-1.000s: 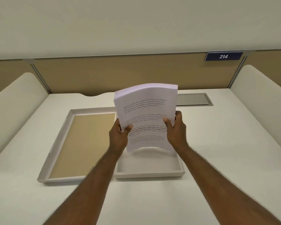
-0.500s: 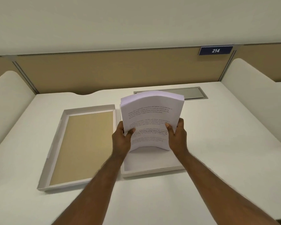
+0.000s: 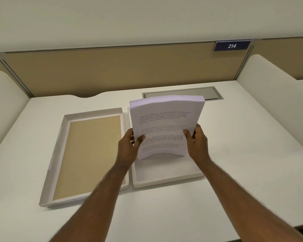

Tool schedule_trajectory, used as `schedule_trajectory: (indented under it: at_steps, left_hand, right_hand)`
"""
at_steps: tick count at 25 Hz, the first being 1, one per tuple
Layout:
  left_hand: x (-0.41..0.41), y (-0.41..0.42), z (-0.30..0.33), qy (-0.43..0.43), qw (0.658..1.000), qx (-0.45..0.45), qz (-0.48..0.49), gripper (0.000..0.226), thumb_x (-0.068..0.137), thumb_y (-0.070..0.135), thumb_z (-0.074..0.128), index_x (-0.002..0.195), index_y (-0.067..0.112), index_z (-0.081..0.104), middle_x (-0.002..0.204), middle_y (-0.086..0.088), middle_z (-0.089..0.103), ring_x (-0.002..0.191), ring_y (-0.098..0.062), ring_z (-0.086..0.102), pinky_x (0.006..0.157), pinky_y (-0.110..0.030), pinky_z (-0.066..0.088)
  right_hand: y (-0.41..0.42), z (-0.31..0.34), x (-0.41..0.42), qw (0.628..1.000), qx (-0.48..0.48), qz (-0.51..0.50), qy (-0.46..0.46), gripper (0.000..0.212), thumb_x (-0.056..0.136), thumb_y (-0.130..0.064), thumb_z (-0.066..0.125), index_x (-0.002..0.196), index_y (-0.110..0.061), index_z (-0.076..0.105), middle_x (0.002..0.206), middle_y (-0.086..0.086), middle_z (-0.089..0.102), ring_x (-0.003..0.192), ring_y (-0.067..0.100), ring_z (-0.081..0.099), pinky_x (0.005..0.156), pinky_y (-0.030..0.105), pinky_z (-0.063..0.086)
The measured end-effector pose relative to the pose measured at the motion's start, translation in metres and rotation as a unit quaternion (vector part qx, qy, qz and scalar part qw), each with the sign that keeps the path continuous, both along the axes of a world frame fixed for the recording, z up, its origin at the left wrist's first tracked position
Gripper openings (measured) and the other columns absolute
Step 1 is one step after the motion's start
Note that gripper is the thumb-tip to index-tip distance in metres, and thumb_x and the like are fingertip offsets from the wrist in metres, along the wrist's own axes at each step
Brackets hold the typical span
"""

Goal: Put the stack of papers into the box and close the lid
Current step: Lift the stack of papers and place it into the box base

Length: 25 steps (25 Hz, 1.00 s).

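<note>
To seat the stack of papers [image 3: 166, 126] well, lower its bowed bottom edge into the near end of the box [image 3: 168, 179], then lay it flat and square. The left hand [image 3: 128, 147] and right hand [image 3: 197, 145] clamp its side edges, thumbs in front. The lid [image 3: 59, 154] lies open toward the worktop's [image 3: 243, 154] left edge.

Soft, even overhead light; faint shadows under the forearms on the white desk [image 3: 252, 154]. Wide-angle bending curves the edges; slight overall softness, no glare.
</note>
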<state>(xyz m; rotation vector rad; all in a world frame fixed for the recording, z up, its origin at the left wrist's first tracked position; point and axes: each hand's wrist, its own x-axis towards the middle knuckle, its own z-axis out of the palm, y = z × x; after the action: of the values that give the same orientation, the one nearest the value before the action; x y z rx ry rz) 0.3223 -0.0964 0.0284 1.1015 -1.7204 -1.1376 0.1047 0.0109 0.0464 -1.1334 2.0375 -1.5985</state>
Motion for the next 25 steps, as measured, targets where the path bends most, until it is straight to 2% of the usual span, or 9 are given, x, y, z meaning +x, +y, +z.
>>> schedule_trajectory:
  at_steps: [3, 9, 11, 14, 16, 17, 20, 23, 25]
  left_hand:
    - [0.006, -0.008, -0.004, -0.003, 1.0, -0.014, 0.02, 0.035, 0.086, 0.018, 0.073, 0.12, 0.012, 0.068, 0.094, 0.033, 0.068, 0.088, 0.015, 0.067, 0.076, -0.001, 0.05]
    - [-0.003, -0.021, 0.011, -0.026, 0.998, -0.057, 0.032, 0.038, 0.082, 0.021, 0.076, 0.12, 0.015, 0.072, 0.1, 0.028, 0.071, 0.085, 0.017, 0.067, 0.078, -0.006, 0.054]
    - [-0.007, -0.032, 0.02, -0.054, 0.997, -0.042, 0.032, 0.036, 0.082, 0.025, 0.076, 0.117, 0.017, 0.074, 0.1, 0.017, 0.074, 0.083, 0.012, 0.07, 0.08, -0.015, 0.058]
    - [-0.016, -0.049, 0.027, -0.054, 0.995, 0.062, 0.053, 0.032, 0.077, 0.021, 0.081, 0.107, 0.01, 0.076, 0.095, -0.003, 0.079, 0.083, -0.013, 0.076, 0.084, -0.037, 0.062]
    - [-0.022, -0.059, 0.027, -0.072, 0.987, 0.13, 0.063, 0.027, 0.074, 0.018, 0.084, 0.097, 0.006, 0.077, 0.094, -0.014, 0.079, 0.081, -0.023, 0.075, 0.084, -0.046, 0.061]
    - [-0.025, -0.062, 0.025, -0.097, 0.981, 0.155, 0.065, 0.023, 0.074, 0.017, 0.084, 0.092, 0.004, 0.077, 0.094, -0.019, 0.078, 0.082, -0.026, 0.075, 0.083, -0.048, 0.061]
    - [-0.035, -0.066, 0.016, -0.162, 0.958, 0.226, 0.071, 0.024, 0.073, 0.013, 0.085, 0.085, -0.004, 0.073, 0.097, -0.02, 0.077, 0.084, -0.031, 0.076, 0.078, -0.046, 0.063]
    - [-0.043, -0.068, 0.007, -0.213, 0.94, 0.254, 0.074, 0.035, 0.073, 0.013, 0.085, 0.095, -0.011, 0.07, 0.1, -0.021, 0.076, 0.087, -0.034, 0.075, 0.079, -0.045, 0.062]
    - [-0.047, -0.071, 0.005, -0.256, 0.933, 0.243, 0.069, 0.037, 0.074, 0.016, 0.084, 0.096, -0.01, 0.071, 0.101, -0.02, 0.076, 0.089, -0.034, 0.075, 0.08, -0.044, 0.062]
  right_hand:
    - [-0.001, -0.005, -0.007, 1.0, 0.003, 0.002, 0.011, 0.023, 0.097, -0.015, 0.056, 0.118, -0.006, 0.06, 0.104, -0.001, 0.069, 0.092, 0.019, 0.065, 0.072, 0.003, 0.048]
    - [-0.021, 0.001, -0.024, 0.998, 0.024, 0.008, 0.054, 0.02, 0.095, -0.015, 0.059, 0.109, -0.002, 0.064, 0.095, 0.001, 0.07, 0.073, 0.009, 0.061, 0.061, 0.001, 0.045]
    - [-0.033, 0.007, -0.033, 0.996, 0.049, 0.012, 0.07, 0.02, 0.094, -0.016, 0.059, 0.108, -0.002, 0.066, 0.093, 0.0, 0.07, 0.074, 0.016, 0.061, 0.061, 0.004, 0.044]
    - [-0.055, 0.014, -0.045, 0.99, 0.12, 0.009, 0.071, 0.02, 0.092, -0.019, 0.062, 0.087, 0.0, 0.067, 0.079, 0.007, 0.068, 0.072, 0.026, 0.059, 0.066, 0.03, 0.047]
    - [-0.069, 0.013, -0.05, 0.982, 0.178, -0.003, 0.068, 0.031, 0.089, -0.02, 0.064, 0.064, -0.004, 0.054, 0.062, 0.005, 0.055, 0.065, 0.028, 0.049, 0.059, 0.03, 0.036]
    - [-0.073, 0.011, -0.051, 0.977, 0.206, -0.007, 0.061, 0.035, 0.089, -0.021, 0.064, 0.06, -0.007, 0.051, 0.059, 0.003, 0.054, 0.065, 0.028, 0.049, 0.056, 0.028, 0.033]
    - [-0.084, -0.004, -0.052, 0.96, 0.281, -0.003, 0.019, 0.024, 0.086, -0.022, 0.066, 0.075, 0.0, 0.063, 0.082, 0.013, 0.068, 0.077, 0.03, 0.059, 0.065, 0.025, 0.038]
    - [-0.092, -0.018, -0.049, 0.943, 0.331, 0.003, 0.03, 0.022, 0.086, -0.02, 0.065, 0.072, -0.008, 0.053, 0.089, 0.016, 0.062, 0.086, 0.032, 0.06, 0.07, 0.029, 0.039]
    - [-0.098, -0.024, -0.047, 0.935, 0.353, 0.006, 0.041, 0.017, 0.086, -0.018, 0.064, 0.093, -0.002, 0.061, 0.105, 0.019, 0.068, 0.1, 0.037, 0.064, 0.076, 0.032, 0.046]
